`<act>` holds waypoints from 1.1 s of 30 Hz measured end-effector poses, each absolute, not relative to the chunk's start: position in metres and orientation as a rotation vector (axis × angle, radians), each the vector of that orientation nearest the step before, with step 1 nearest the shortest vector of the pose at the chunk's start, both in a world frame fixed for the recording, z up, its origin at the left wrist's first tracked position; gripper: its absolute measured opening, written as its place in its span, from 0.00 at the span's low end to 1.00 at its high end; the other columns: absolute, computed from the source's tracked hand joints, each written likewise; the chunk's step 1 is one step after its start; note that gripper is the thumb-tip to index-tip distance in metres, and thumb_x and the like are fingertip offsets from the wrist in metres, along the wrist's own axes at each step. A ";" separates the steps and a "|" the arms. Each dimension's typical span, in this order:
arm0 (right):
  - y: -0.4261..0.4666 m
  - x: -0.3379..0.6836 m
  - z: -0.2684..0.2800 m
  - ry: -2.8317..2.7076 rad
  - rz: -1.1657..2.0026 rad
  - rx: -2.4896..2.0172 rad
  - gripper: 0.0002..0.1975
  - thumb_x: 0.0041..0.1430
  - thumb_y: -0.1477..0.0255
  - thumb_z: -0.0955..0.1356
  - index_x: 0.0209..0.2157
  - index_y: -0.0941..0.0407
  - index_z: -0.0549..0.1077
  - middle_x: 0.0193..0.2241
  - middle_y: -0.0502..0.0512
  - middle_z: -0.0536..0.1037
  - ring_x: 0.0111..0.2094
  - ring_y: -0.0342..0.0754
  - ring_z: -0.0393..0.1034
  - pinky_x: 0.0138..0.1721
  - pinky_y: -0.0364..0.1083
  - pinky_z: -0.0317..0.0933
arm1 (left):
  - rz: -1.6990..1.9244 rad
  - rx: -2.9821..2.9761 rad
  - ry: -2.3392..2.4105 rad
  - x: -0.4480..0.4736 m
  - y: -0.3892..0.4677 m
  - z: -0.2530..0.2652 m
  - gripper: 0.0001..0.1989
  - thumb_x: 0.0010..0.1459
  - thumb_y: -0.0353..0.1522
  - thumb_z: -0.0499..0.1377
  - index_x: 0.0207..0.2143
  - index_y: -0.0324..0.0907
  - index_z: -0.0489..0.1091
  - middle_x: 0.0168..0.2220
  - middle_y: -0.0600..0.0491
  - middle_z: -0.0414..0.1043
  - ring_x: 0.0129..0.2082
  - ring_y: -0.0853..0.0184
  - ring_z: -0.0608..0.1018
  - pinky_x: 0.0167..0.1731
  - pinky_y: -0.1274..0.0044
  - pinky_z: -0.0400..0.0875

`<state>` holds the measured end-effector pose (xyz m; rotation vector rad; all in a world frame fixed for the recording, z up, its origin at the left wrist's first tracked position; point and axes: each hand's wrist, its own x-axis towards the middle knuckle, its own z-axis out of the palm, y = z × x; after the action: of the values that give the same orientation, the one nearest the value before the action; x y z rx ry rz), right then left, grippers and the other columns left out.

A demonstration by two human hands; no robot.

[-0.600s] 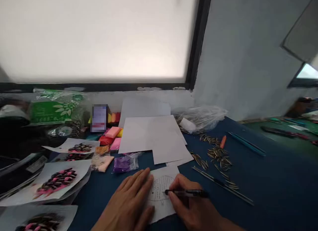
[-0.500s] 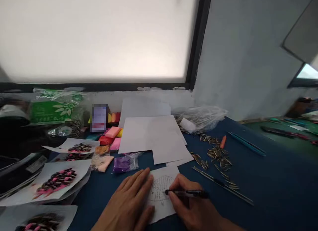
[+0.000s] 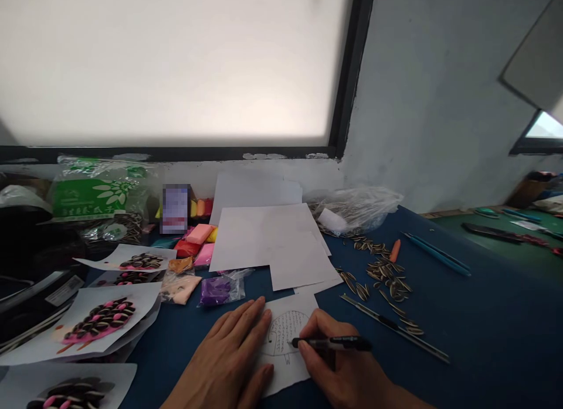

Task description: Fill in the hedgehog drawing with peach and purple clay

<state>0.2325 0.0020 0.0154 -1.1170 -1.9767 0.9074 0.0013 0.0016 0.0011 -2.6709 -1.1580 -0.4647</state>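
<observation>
A small sheet of white paper (image 3: 292, 374) lies on the dark blue table, with a line drawing (image 3: 288, 333) of a rounded body, short legs and rows of small marks. My left hand (image 3: 229, 350) rests flat across the sheet's left side, fingers stretched out. In my right hand (image 3: 338, 362) is a black pen (image 3: 334, 343), gripped between thumb and fingers, its tip on or just over the middle of the drawing. Larger blank white sheets (image 3: 264, 236) lie just beyond.
Sunflower seeds (image 3: 387, 277), an orange clay piece (image 3: 395, 251), tweezers (image 3: 435, 254) and a thin metal tool (image 3: 396, 328) lie at right. Left are seed-covered pictures (image 3: 145, 292), clay packets (image 3: 217, 290) and a green bag (image 3: 92, 189). A clear plastic bag (image 3: 365, 207) sits by the wall.
Both hands stay almost where they were. The pen's rear end has shifted very slightly; the left hand still lies on the paper.
</observation>
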 end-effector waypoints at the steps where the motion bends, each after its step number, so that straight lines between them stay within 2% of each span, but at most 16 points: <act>1: 0.002 0.233 0.015 -1.979 0.911 -1.118 0.05 0.61 0.72 0.62 0.30 0.54 0.61 0.20 0.46 0.67 0.20 0.42 0.60 0.22 0.41 0.52 | -0.471 -2.681 -1.175 0.001 0.001 0.002 0.26 0.68 0.43 0.51 0.64 0.41 0.60 0.64 0.44 0.61 0.58 0.50 0.72 0.51 0.64 0.75; 7: 0.002 0.233 0.016 -1.943 0.969 -1.115 0.05 0.61 0.70 0.62 0.30 0.54 0.62 0.21 0.46 0.66 0.20 0.42 0.60 0.22 0.41 0.54 | -0.491 -2.690 -1.170 0.000 0.003 -0.005 0.27 0.67 0.43 0.51 0.64 0.41 0.61 0.64 0.45 0.62 0.59 0.51 0.72 0.52 0.65 0.75; 10: 0.001 0.233 0.017 -1.919 0.962 -1.122 0.06 0.61 0.70 0.62 0.30 0.53 0.61 0.21 0.45 0.64 0.20 0.42 0.59 0.22 0.41 0.53 | -0.588 -2.654 -1.112 0.000 0.003 -0.011 0.27 0.68 0.45 0.48 0.64 0.42 0.61 0.64 0.45 0.63 0.58 0.51 0.73 0.48 0.64 0.77; 11: 0.001 0.233 0.017 -1.925 0.957 -1.123 0.06 0.61 0.71 0.62 0.30 0.53 0.61 0.21 0.45 0.64 0.20 0.42 0.60 0.22 0.41 0.54 | -0.569 -2.644 -1.184 0.000 0.003 -0.011 0.27 0.69 0.45 0.47 0.65 0.43 0.59 0.65 0.46 0.61 0.59 0.51 0.71 0.50 0.63 0.75; 14: 0.001 0.233 0.018 -1.956 0.964 -1.117 0.05 0.61 0.71 0.62 0.30 0.54 0.62 0.21 0.46 0.66 0.20 0.43 0.61 0.23 0.42 0.55 | -0.477 -2.667 -1.215 0.001 0.002 -0.006 0.27 0.69 0.43 0.49 0.65 0.42 0.60 0.65 0.45 0.60 0.60 0.52 0.70 0.53 0.64 0.73; 20: 0.001 0.232 0.016 -2.004 0.896 -1.127 0.05 0.60 0.71 0.62 0.30 0.54 0.62 0.20 0.47 0.67 0.20 0.43 0.61 0.23 0.42 0.54 | -0.435 -2.657 -1.147 0.001 0.003 0.002 0.27 0.68 0.43 0.50 0.63 0.38 0.62 0.63 0.41 0.63 0.58 0.50 0.72 0.50 0.63 0.76; 33: 0.001 0.232 0.018 -2.035 0.896 -1.115 0.04 0.60 0.72 0.61 0.30 0.54 0.62 0.20 0.48 0.68 0.20 0.43 0.61 0.23 0.42 0.55 | -0.463 -2.699 -1.195 0.002 0.000 0.002 0.26 0.67 0.43 0.52 0.63 0.41 0.62 0.64 0.44 0.62 0.59 0.51 0.71 0.53 0.65 0.74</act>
<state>0.2325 0.0012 0.0183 -1.1150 -2.0349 0.8957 0.0017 0.0002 0.0021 -2.6985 -1.1948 -0.4635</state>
